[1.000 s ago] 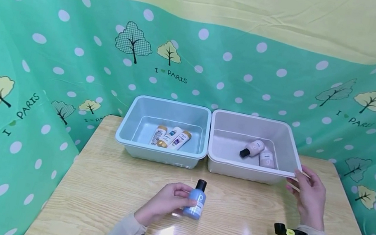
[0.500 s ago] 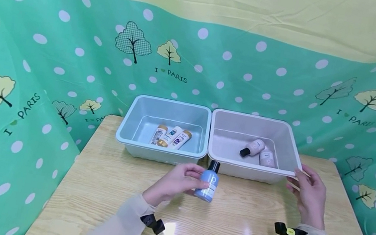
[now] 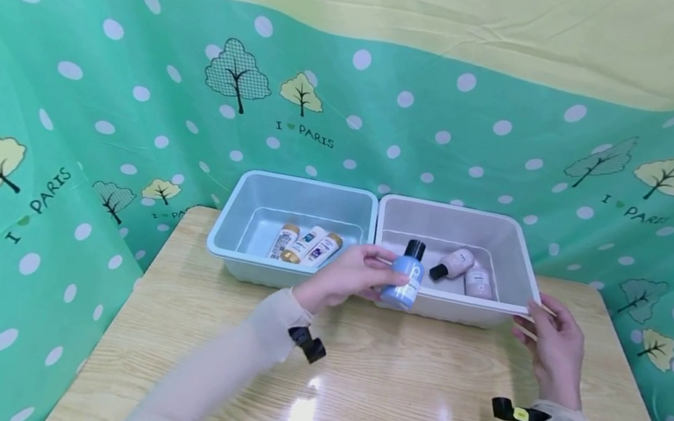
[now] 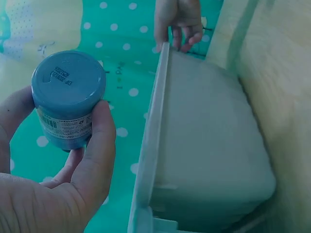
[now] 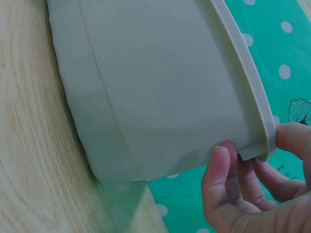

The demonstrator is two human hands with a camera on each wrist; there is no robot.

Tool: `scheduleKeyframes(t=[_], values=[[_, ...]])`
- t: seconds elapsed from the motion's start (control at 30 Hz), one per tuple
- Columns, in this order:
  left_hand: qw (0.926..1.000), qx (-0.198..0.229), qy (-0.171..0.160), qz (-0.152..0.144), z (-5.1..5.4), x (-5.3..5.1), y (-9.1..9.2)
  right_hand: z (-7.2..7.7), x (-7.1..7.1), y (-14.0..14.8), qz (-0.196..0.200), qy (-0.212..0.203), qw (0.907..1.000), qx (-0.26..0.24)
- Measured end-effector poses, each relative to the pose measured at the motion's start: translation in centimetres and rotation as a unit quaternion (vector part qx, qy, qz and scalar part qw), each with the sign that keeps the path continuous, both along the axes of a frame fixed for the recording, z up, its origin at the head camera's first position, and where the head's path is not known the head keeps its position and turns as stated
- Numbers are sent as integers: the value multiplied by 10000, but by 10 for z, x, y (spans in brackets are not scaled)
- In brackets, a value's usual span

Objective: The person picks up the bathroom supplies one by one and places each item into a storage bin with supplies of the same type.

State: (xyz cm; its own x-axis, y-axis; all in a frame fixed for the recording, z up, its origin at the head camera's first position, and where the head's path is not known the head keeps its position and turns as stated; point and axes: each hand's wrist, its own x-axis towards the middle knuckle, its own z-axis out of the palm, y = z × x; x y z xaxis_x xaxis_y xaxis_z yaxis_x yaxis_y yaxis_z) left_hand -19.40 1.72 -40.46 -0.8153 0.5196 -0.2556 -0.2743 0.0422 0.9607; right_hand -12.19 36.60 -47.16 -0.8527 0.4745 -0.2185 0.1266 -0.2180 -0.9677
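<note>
My left hand (image 3: 347, 277) grips a small blue bottle (image 3: 406, 279) with a black cap. The bottle is held cap-up over the front rim of the grey bin (image 3: 461, 313), near its left corner. In the left wrist view the bottle's base (image 4: 68, 80) faces the camera, with thumb and fingers on opposite sides. My right hand (image 3: 556, 347) pinches the grey bin's front right corner; in the right wrist view the thumb (image 5: 291, 141) lies at the rim and the fingers sit below it. Two pale pink bottles, one black-capped (image 3: 458, 262) and one standing or lying beside it (image 3: 478, 284), are inside.
A light blue bin (image 3: 285, 275) stands against the grey bin's left side, holding three white tubes (image 3: 307, 244) with gold caps. Both bins stand at the back of the wooden table (image 3: 385, 400). A green polka-dot cloth (image 3: 415, 149) hangs behind and at the sides.
My left hand has carried the blue bottle from above the tabletop forward, up and to the right, to the grey bin's front rim. The right hand has stayed on the bin's corner.
</note>
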Motion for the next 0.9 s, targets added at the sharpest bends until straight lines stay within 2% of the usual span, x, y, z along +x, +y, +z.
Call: scheduleKeyframes(t=[0.1, 0.2, 0.43, 0.6, 0.7, 0.9], values=[[10000, 4, -19, -33, 8, -18, 12, -1, 0, 2, -35, 21, 10000, -20], [9999, -102, 29, 3, 10, -37, 24, -2, 0, 3, -52, 69, 9999, -81], [9979, -508, 402, 80, 16, -77, 48, -3, 0, 3, -31, 25, 9999, 122], [9909, -1191, 631, 62, 24, -98, 65, -3, 0, 3, -2, 137, 9999, 21], [9860, -1537, 650, 26, 25, -109, 75, -3, 0, 2, 21, 216, 9998, -12], [9811, -1734, 853, -58, 26, -127, 94, -2, 0, 1, 32, 170, 9998, 89]])
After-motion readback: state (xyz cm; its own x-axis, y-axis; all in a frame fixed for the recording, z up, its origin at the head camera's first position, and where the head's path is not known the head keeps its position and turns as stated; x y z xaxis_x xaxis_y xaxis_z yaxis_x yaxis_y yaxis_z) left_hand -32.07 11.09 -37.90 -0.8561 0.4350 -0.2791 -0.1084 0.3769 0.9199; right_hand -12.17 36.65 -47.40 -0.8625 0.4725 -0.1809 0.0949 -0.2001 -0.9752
